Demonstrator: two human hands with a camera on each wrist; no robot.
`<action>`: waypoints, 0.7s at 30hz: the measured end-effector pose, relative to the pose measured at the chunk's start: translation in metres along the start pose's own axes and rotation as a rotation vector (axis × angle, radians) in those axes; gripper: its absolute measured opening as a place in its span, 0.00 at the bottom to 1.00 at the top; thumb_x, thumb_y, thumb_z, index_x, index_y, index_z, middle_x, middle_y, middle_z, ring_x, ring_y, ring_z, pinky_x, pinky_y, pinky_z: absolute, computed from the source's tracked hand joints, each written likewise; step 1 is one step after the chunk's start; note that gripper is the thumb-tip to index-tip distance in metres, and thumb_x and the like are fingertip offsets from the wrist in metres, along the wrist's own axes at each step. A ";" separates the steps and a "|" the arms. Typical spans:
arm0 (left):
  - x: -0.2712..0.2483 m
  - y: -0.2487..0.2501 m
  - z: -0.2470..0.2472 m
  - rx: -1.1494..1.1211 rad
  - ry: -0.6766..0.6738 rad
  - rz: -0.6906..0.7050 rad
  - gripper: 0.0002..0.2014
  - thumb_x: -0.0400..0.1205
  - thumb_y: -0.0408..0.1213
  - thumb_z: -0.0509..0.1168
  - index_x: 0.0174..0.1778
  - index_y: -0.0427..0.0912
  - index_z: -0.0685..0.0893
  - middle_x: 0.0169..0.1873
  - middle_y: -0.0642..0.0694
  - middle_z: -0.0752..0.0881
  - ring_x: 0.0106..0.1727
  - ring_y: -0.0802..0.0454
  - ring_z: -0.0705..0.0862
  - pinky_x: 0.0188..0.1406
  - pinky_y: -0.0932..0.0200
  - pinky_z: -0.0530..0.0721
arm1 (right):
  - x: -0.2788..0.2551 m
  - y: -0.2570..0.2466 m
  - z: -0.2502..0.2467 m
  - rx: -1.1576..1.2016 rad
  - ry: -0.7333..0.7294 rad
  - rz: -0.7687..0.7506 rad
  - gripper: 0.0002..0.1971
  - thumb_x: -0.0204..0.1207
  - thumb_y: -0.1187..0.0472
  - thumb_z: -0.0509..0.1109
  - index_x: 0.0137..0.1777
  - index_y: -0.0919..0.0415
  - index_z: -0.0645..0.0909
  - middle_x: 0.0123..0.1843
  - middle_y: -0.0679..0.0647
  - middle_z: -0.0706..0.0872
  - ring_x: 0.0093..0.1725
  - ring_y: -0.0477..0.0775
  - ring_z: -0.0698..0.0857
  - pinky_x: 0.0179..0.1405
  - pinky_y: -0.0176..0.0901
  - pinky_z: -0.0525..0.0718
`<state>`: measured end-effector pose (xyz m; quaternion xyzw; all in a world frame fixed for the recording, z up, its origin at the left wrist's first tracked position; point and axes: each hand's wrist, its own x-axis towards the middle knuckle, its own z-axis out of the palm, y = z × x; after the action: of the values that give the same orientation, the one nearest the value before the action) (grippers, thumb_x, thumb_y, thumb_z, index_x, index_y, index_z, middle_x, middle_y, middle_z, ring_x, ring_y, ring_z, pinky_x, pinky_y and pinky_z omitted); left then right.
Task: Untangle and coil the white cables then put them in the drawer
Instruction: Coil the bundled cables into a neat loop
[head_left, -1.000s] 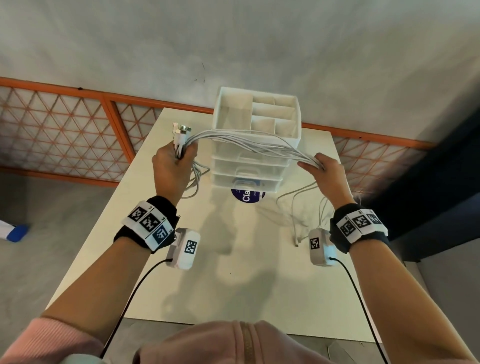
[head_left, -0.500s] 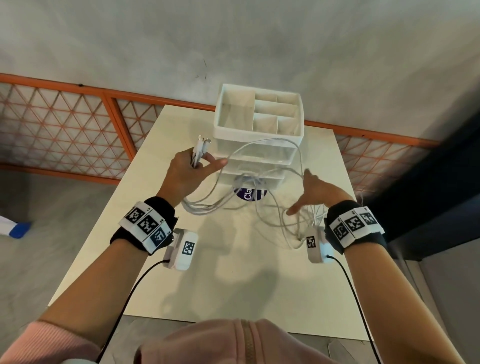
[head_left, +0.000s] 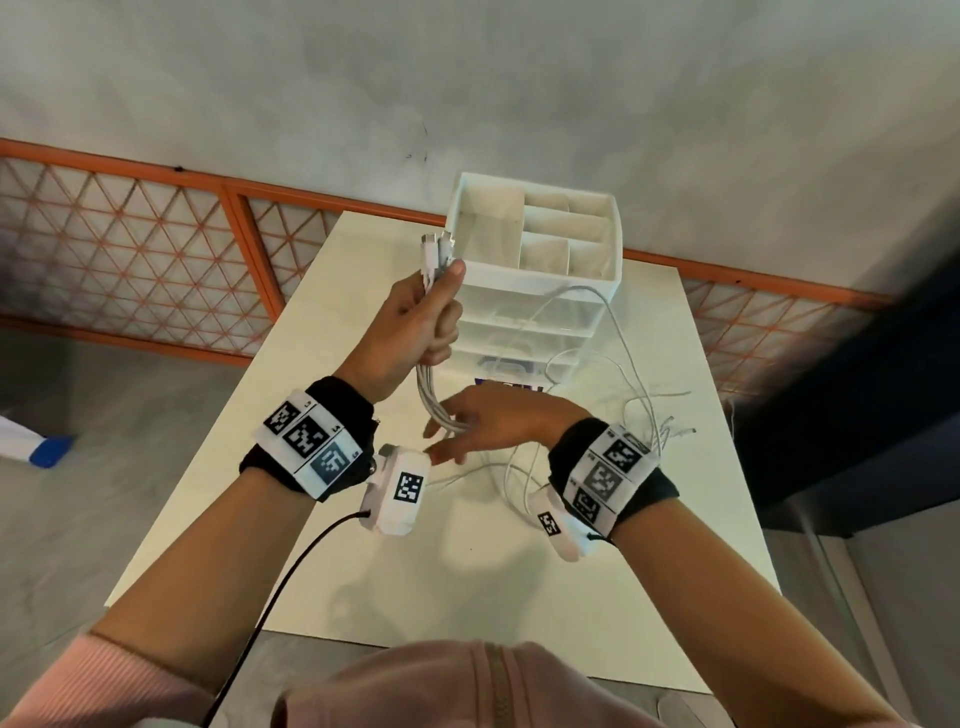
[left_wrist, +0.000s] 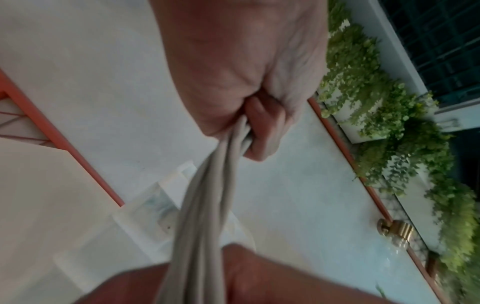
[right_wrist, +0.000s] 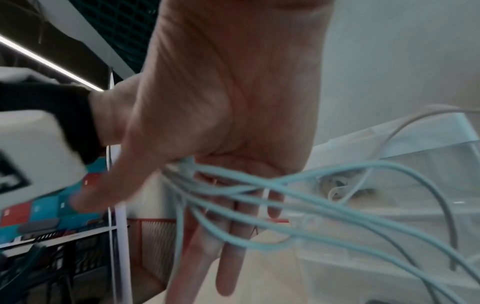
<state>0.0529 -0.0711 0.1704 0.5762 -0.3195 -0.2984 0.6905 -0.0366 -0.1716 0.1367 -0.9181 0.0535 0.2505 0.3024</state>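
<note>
The left hand (head_left: 410, 322) grips the white cables (head_left: 434, 402) in a fist, connector ends protruding above the thumb. The bundle hangs below it across the right hand (head_left: 498, 418) (fingers straight, spread). Loose lengths trail onto the table (head_left: 467, 571) beside the drawer unit (head_left: 540, 291).

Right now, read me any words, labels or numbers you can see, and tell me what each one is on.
No text reads clearly.
Purple label at the foot of the drawer unit: mostly hidden, unreadable.
Small characters on the left wristband and right wristband: too small.
Square codes on the wrist cameras: patterns, not words.
</note>
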 end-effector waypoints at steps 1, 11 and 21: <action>0.000 0.001 -0.002 -0.030 0.011 0.003 0.19 0.88 0.46 0.52 0.30 0.49 0.61 0.16 0.57 0.59 0.16 0.60 0.54 0.16 0.66 0.53 | 0.002 0.001 0.002 -0.005 -0.001 -0.020 0.20 0.73 0.38 0.69 0.53 0.54 0.84 0.38 0.50 0.92 0.48 0.46 0.88 0.64 0.51 0.80; 0.005 -0.026 -0.041 -0.231 0.328 -0.014 0.18 0.88 0.45 0.51 0.32 0.47 0.62 0.21 0.54 0.61 0.21 0.58 0.61 0.25 0.63 0.77 | -0.016 0.019 -0.039 0.129 0.306 -0.099 0.13 0.78 0.52 0.69 0.47 0.65 0.82 0.41 0.58 0.79 0.38 0.48 0.78 0.34 0.24 0.72; -0.001 -0.058 -0.037 0.136 0.132 -0.696 0.18 0.86 0.46 0.51 0.35 0.40 0.74 0.21 0.44 0.85 0.29 0.48 0.88 0.36 0.57 0.81 | -0.033 0.000 -0.063 0.268 0.408 -0.180 0.23 0.69 0.45 0.76 0.33 0.67 0.76 0.27 0.53 0.69 0.28 0.48 0.69 0.31 0.37 0.67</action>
<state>0.0790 -0.0576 0.1085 0.7132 -0.0783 -0.4558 0.5268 -0.0387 -0.2101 0.1964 -0.9024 0.0644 0.0229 0.4255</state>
